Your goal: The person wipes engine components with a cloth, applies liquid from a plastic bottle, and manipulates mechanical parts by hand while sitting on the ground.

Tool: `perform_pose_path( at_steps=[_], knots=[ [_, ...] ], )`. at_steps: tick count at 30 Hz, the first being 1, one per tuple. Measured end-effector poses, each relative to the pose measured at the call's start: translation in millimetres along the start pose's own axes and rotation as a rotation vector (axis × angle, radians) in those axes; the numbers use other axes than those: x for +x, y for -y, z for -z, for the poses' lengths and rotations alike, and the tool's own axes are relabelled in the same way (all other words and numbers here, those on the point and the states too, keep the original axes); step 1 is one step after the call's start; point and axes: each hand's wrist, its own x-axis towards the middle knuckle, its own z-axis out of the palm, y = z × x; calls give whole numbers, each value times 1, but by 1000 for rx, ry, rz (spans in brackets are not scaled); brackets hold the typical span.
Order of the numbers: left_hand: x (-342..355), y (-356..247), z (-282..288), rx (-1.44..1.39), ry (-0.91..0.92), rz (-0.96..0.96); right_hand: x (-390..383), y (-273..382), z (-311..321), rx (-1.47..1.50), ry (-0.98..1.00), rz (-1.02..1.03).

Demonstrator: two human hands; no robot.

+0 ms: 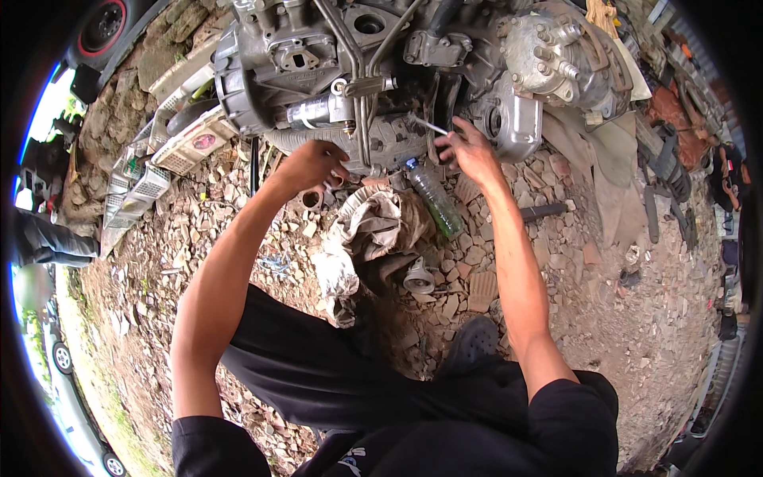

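A large grey engine block (302, 83) lies across the top of the view. My right hand (473, 155) is at its lower right, fingers bent around one end of a thin silver rod-like tool (431, 126) whose other end points into the engine. My left hand (314, 165) hovers below a dark cylinder (310, 113) on the engine, next to several metal pipes (362, 127). Its fingers are curled and a bit smeared, with something small and pale at their tips that I cannot make out. Below and between the hands stands a clear plastic bottle (435, 203) with greenish liquid, tilted.
A dirty crumpled cloth (369, 219) and a small round metal part (419, 278) lie on stony ground. White plastic crates (191, 143) stand at left. A dark bar (544, 211) lies right of my forearm. A person's legs (56, 238) and a car (79, 421) show far left.
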Motion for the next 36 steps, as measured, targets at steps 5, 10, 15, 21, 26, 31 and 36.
perform_pose_path(
  at_steps=[5, 10, 15, 21, 26, 31, 36],
  knots=[
    [-5, -27, -5, -491, -317, -315, 52, -10, -49, 108, -228, 21],
    [3, -48, -42, -624, -224, -562, 92, -32, -80, -307, -519, 209],
    [12, -43, -51, -461, -217, -717, 89, -26, -89, -307, -552, 37],
    [19, -41, -58, -433, -338, -639, 94, -25, -95, -370, -533, 250],
    [7, -50, -76, -525, -579, -614, 90, -31, -88, -399, -509, 104],
    [-11, -92, -77, -584, -670, -362, 108, -56, -67, -418, -431, 159],
    [16, -74, -73, -320, -879, -441, 103, -45, -64, -299, -391, 124]
  ],
)
